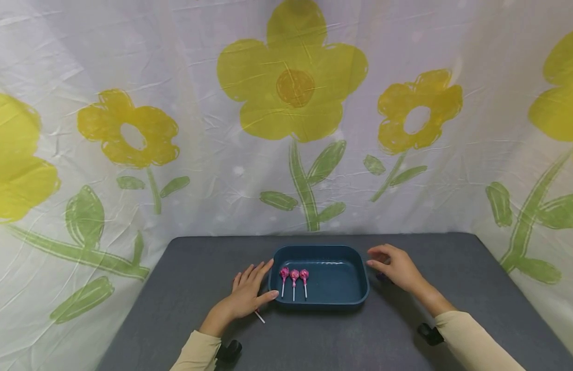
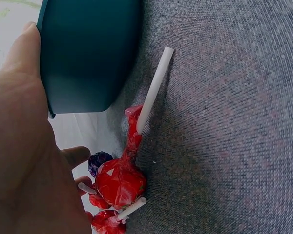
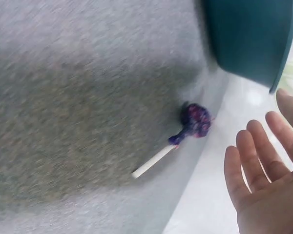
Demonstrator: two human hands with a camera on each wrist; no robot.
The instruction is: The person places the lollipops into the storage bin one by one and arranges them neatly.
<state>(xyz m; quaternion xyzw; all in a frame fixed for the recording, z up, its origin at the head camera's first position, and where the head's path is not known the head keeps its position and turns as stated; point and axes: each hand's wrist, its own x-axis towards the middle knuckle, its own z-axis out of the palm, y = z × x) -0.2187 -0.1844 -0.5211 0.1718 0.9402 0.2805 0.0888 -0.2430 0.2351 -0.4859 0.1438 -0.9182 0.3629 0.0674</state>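
A dark blue tray (image 1: 337, 284) stands on the table with three pink-wrapped lollipops (image 1: 294, 275) side by side at its left end. My left hand (image 1: 246, 296) is at the tray's left side, fingers extended, with the thumb touching the rim. Below that hand, several red-wrapped lollipops (image 2: 121, 181) and a dark purple one (image 2: 99, 160) lie on the table; the head view mostly hides them. Off the tray's right side hovers my right hand (image 1: 397, 269), its fingers loosely bent and holding nothing. Beneath it, a purple-wrapped lollipop (image 3: 195, 120) lies with its white stick showing.
The grey cloth-covered table (image 1: 314, 340) reaches back to a white curtain (image 1: 212, 206) printed with yellow flowers. Dark wrist devices (image 1: 429, 334) sit at both sleeve cuffs.
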